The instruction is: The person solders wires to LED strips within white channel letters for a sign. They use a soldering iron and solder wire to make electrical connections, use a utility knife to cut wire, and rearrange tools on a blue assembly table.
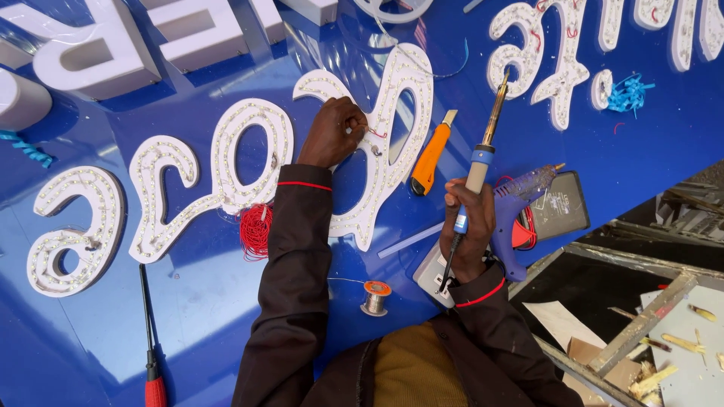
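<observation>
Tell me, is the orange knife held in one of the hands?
No, the orange knife lies on the blue board, between the left hand and the right hand.

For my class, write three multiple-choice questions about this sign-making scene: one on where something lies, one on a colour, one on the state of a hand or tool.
1. Where does the orange utility knife lie?
A. on the blue sign board, between the two hands
B. on the wooden frame
C. inside the white letter

2. What colour is the bundle of thin wire by the left sleeve?
A. green
B. red
C. yellow

3. How is the soldering iron held?
A. lying flat on the board
B. tip pressed onto the solder spool
C. gripped in the right hand, tip raised away from the person

Answers: 1 A, the knife rests on the board between the left hand and the right hand. 2 B, the bundle is red. 3 C, the right hand grips the handle, tip up.
</observation>
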